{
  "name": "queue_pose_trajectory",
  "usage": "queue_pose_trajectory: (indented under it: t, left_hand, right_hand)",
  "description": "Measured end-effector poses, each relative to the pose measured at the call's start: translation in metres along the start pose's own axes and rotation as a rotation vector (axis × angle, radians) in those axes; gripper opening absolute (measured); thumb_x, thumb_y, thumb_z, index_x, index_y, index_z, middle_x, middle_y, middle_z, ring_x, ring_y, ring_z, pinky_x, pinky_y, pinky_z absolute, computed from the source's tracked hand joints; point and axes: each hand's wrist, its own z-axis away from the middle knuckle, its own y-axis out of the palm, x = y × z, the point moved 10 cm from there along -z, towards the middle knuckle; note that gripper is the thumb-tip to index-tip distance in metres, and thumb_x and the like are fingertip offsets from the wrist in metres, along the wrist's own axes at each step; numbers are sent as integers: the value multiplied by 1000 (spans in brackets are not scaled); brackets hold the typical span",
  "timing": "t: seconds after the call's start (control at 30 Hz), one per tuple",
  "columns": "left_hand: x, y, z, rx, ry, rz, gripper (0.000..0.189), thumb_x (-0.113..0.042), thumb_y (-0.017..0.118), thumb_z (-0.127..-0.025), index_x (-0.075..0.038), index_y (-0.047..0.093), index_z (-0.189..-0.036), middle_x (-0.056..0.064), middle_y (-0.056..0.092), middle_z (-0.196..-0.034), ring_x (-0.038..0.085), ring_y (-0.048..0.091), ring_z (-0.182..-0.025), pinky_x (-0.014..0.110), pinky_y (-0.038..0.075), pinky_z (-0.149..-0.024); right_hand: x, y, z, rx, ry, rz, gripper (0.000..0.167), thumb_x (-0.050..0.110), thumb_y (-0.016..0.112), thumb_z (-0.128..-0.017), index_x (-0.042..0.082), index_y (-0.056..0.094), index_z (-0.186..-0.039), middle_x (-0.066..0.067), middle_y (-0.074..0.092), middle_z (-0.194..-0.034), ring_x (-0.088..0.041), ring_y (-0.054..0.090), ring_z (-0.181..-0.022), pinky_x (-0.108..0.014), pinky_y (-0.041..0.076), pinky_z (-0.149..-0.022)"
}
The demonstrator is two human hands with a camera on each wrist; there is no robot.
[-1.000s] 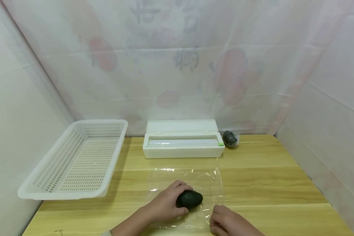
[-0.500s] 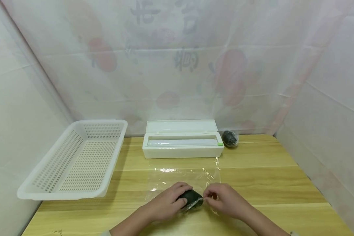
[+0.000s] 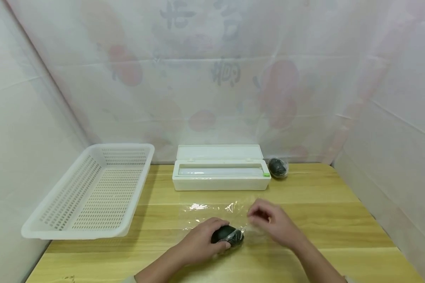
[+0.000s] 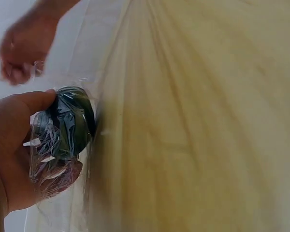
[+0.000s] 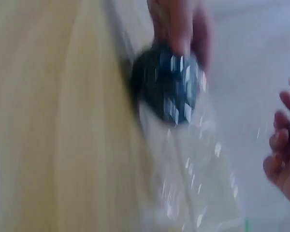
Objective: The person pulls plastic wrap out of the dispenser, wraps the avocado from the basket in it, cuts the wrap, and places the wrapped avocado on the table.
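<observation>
A dark green avocado (image 3: 221, 234) lies on a sheet of clear cling film (image 3: 198, 216) on the wooden table. Part of the film is folded over its right end and glints in the left wrist view, where the wrapped avocado (image 4: 72, 123) shows closest. My left hand (image 3: 202, 243) grips the avocado from the left, thumb in front and fingers behind. Up and to the right of it, my right hand (image 3: 274, 224) has curled fingers at the film's right edge and pinches it. The right wrist view is blurred, with the right hand (image 5: 287, 150) at its right edge.
Behind the film stands a white cling film box (image 3: 221, 184), lid up, a roll inside. Beside its right end sits a film-wrapped avocado (image 3: 278, 168). A white perforated basket (image 3: 124, 232) stands at left. Fabric walls (image 3: 202, 94) enclose the back and sides.
My right hand came in from the lower right, folded film over the avocado's right end, then moved up and away to the film's far right side. The left hand kept its grip.
</observation>
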Motion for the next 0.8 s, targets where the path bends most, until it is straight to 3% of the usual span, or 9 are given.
queue_pose_trajectory:
  t: [0.07, 0.13, 0.23, 0.37, 0.47, 0.57, 0.6, 0.7, 0.8]
  left_hand:
    - [1, 1, -2, 18, -12, 37, 49, -49, 67, -90, -25, 58, -133, -11, 59, -127, 8, 57, -109, 30, 51, -87]
    - [3, 0, -3, 31, -34, 76, 54, -49, 68, -89, -25, 56, -135, -12, 59, -127, 6, 57, -108, 29, 50, -87]
    - [8, 0, -5, 48, -75, 147, 69, -49, 72, -86, -26, 45, -145, -12, 60, -127, 6, 59, -107, 33, 51, -90]
    - [13, -6, 2, 32, -118, 211, 84, -50, 73, -85, -28, 30, -153, -5, 56, -138, 15, 60, -114, 42, 51, -95]
    - [4, -28, 12, -130, -83, 140, 69, -45, 74, -85, -25, 45, -144, -1, 55, -136, 21, 59, -115, 44, 52, -93]
    - [-21, -50, 27, -327, 39, -1, 37, -32, 77, -85, -19, 63, -116, -2, 62, -113, 17, 60, -97, 31, 54, -80]
    - [-30, -52, 31, -361, 89, -46, 27, -27, 78, -84, -18, 66, -106, -3, 63, -103, 14, 58, -87, 25, 52, -73]
    - [-49, -43, 37, -349, 185, -147, 15, -19, 79, -83, -16, 68, -93, -5, 59, -90, 6, 52, -76, 15, 47, -65]
    - [-49, -28, 34, -295, 167, -226, 22, -22, 80, -82, -14, 69, -99, -5, 55, -96, 5, 49, -86, 16, 48, -72]
  right_hand:
    - [18, 18, 4, 48, -100, 142, 9, 18, 72, -89, 23, 67, -95, 11, 60, -89, -4, 54, -77, -24, 51, -64]
    - [25, 38, 6, 112, -146, 282, 17, 25, 77, -85, 25, 68, -99, 15, 59, -97, -4, 54, -88, -25, 52, -73]
    - [18, 55, 4, 142, -105, 443, 31, 32, 83, -78, 25, 68, -104, 17, 55, -105, -4, 51, -100, -28, 51, -84]
    - [8, 62, -2, 134, -81, 497, 35, 31, 86, -73, 23, 69, -103, 15, 56, -104, -7, 53, -99, -32, 52, -85]
    - [3, 67, -7, 156, -65, 493, 32, 32, 83, -77, 23, 70, -105, 15, 56, -104, -6, 53, -99, -32, 52, -86]
    - [-3, 70, -12, 179, -13, 468, 28, 32, 79, -82, 23, 69, -107, 14, 56, -105, -6, 53, -99, -31, 51, -85]
    - [-5, 70, -13, 181, 12, 454, 26, 31, 77, -83, 23, 69, -107, 15, 56, -105, -5, 53, -99, -31, 51, -86]
    - [-8, 66, -15, 169, 60, 427, 24, 28, 75, -84, 23, 68, -107, 14, 57, -107, -5, 54, -98, -33, 52, -87]
    - [-12, 65, -16, 176, 98, 396, 25, 26, 73, -84, 24, 68, -108, 14, 57, -107, -7, 55, -98, -36, 52, -87]
